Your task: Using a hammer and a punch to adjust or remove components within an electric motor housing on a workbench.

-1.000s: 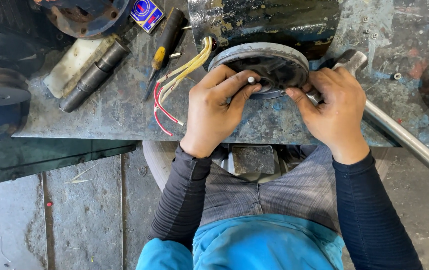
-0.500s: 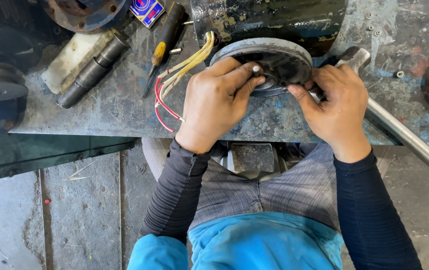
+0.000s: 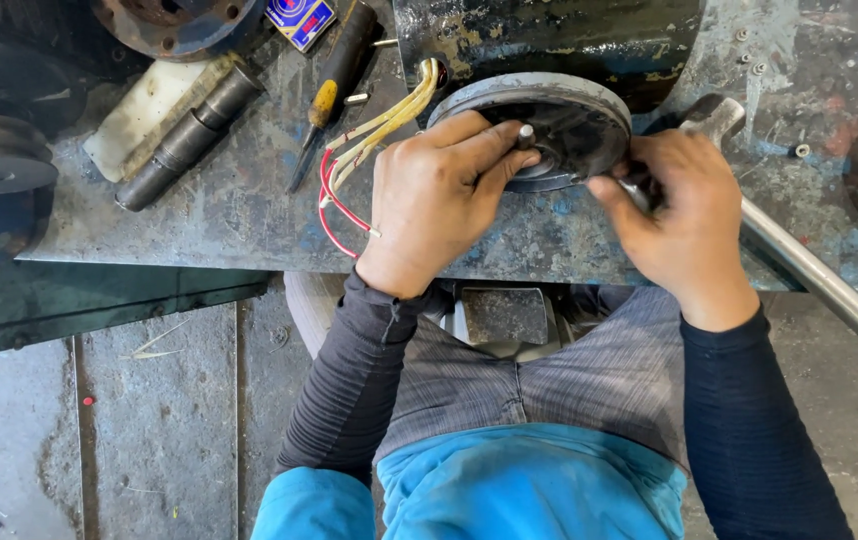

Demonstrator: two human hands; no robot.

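A round dark motor cover, near the bench front edge, is gripped by the left hand and pinched by the right hand. A small blue-red box lies at the back edge.

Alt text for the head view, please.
Both hands grip a round dark motor end cover at a metal workbench edge: left hand across its face, right hand at its rim. Yellow and red wires, a screwdriver and a steel pipe lie nearby.
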